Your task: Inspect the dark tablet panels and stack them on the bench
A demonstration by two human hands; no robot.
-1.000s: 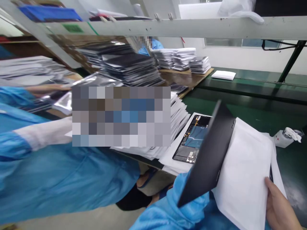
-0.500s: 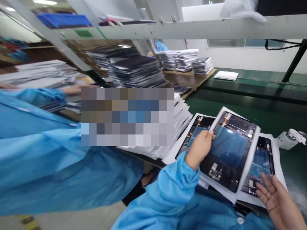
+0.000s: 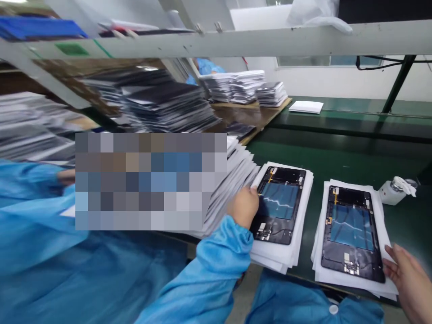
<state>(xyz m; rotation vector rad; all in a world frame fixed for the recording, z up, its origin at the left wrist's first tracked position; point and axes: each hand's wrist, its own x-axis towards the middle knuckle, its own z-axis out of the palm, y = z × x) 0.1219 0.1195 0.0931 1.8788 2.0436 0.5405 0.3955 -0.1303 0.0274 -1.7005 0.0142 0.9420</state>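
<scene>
L hand [image 3: 243,208] rests on the near-left edge of the left tablet back panel [image 3: 279,204], fingers curled loosely over the edge, touching rather than gripping it. R hand [image 3: 407,279] sits at the near-right corner of the right tablet back panel [image 3: 353,234], fingers spread and flat against the white sheets [image 3: 351,281] under it; nothing pinched.

Both panels lie inner side up, w/ blue film and small parts showing, each on its own short stack of white sheets, side by side but apart on the green surface [image 3: 337,157]. Just left of the L hand a big fanned stack of white sheets [image 3: 232,180]. Beyond: dark panel stacks [image 3: 168,105], a small white bottle [image 3: 393,191] right of the R panel, and a co-worker's blue sleeve [image 3: 50,234] at left.

Step, as I read it: squaring up the two panels on their sheets. Next move likely needs a proper grip on one panel edge w/o touching the exposed parts.
</scene>
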